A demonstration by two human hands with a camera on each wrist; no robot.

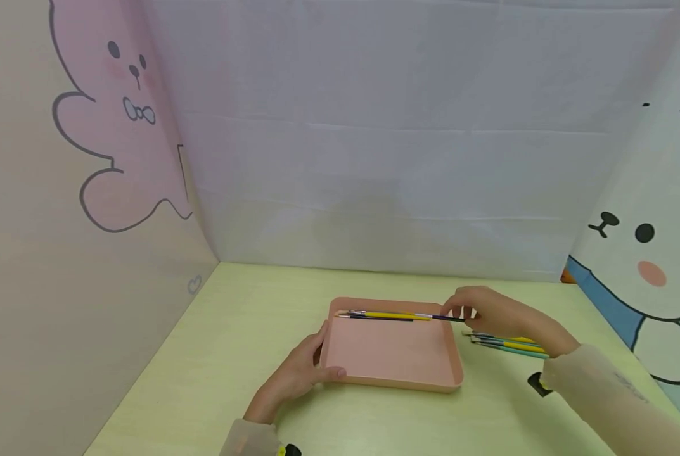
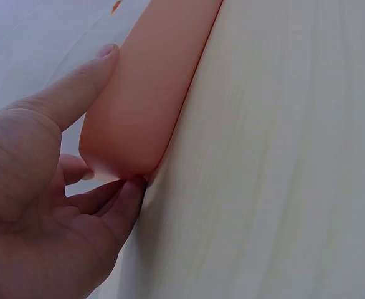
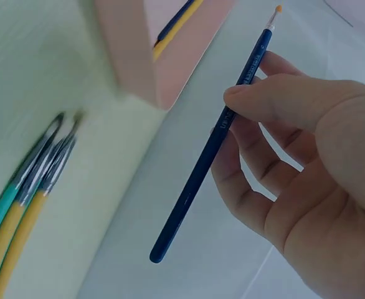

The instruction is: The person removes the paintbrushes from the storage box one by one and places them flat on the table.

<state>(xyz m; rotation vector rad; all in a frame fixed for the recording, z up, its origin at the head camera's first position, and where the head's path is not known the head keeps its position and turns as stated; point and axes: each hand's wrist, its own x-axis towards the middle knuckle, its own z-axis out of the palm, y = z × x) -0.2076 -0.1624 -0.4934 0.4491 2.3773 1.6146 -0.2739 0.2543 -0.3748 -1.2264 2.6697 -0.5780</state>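
A shallow pink tray lies on the table. My left hand holds its near left corner, the thumb against the near wall and the other fingers around the corner. Over the tray's far right corner, my right hand pinches a dark blue paintbrush between thumb and fingers; its small orange-tipped bristle end points left. Along the far side inside the tray lie a yellow paintbrush and a dark paintbrush.
Several green and yellow paintbrushes lie on the table right of the tray, partly under my right forearm. A white sheet stands behind the table, with printed cartoon panels at both sides.
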